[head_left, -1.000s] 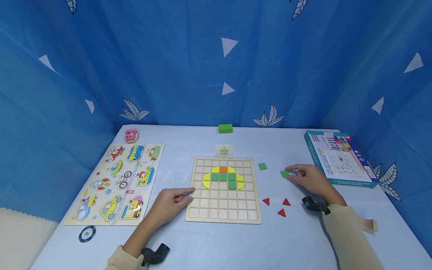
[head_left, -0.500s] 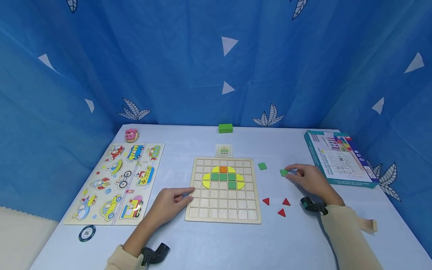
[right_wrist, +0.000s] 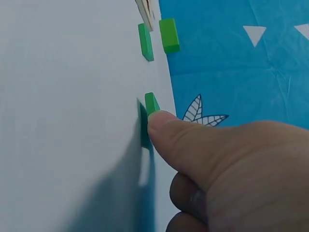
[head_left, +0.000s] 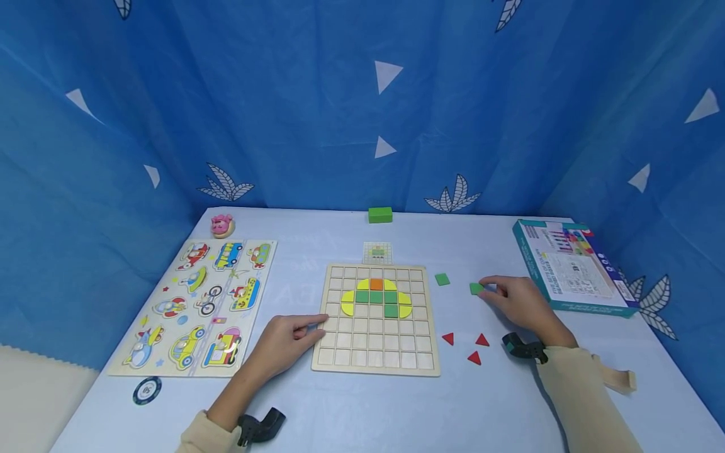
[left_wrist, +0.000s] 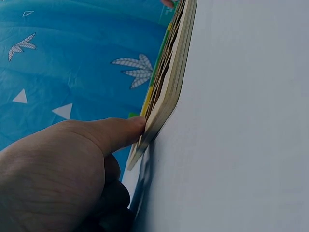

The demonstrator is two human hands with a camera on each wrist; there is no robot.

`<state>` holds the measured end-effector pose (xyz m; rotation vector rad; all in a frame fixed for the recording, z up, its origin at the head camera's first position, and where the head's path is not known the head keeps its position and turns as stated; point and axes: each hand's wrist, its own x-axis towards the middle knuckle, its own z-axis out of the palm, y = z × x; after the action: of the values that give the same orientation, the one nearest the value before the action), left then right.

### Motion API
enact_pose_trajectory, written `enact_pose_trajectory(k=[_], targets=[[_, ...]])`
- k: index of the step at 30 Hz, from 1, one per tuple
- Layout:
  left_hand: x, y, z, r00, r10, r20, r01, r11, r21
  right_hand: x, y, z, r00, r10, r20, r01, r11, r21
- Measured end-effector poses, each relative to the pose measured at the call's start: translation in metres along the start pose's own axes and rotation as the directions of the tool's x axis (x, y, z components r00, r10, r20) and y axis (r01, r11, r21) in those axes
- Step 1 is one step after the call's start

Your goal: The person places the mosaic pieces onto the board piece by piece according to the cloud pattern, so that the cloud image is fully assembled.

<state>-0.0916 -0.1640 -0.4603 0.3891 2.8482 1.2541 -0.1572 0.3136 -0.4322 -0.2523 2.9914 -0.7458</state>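
Note:
My right hand (head_left: 518, 302) pinches a green square tile (head_left: 476, 289) between thumb and fingers, right of the board. In the right wrist view that tile (right_wrist: 151, 102) stands out past the thumb tip, close over the table with its shadow beside it. My left hand (head_left: 286, 343) rests thumb and index finger, spread apart, against the left edge of a wooden grid board (head_left: 374, 360); the left wrist view shows the thumb (left_wrist: 128, 130) on its rim. Yellow rounded pieces (head_left: 348, 309), green squares (head_left: 391, 311) and an orange square (head_left: 376, 285) lie in the grid.
Another green tile (head_left: 442, 279) and red triangles (head_left: 474, 358) lie right of the board. Behind it are a pattern card (head_left: 377, 253) and a green block (head_left: 380, 215). A vehicle puzzle board (head_left: 226, 314) lies left, a box (head_left: 574, 270) right.
My right hand has shifted slightly left and away from me with the green tile, which has turned a little. My left hand stays at the board's edge.

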Motion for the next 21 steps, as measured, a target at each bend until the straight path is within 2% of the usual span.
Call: enact_pose_trajectory(k=[8,21], targets=[[0.000,-0.001,0.000,1.000,-0.008,-0.003,0.008,1.000,-0.013,0.000,-0.022,0.005,0.998,-0.036,-0.044,0.036,0.999,0.001],[0.000,-0.001,0.000,1.000,-0.013,-0.007,0.013,1.000,-0.018,-0.005,-0.078,0.030,0.991,-0.113,-0.078,0.117,0.992,0.056]])
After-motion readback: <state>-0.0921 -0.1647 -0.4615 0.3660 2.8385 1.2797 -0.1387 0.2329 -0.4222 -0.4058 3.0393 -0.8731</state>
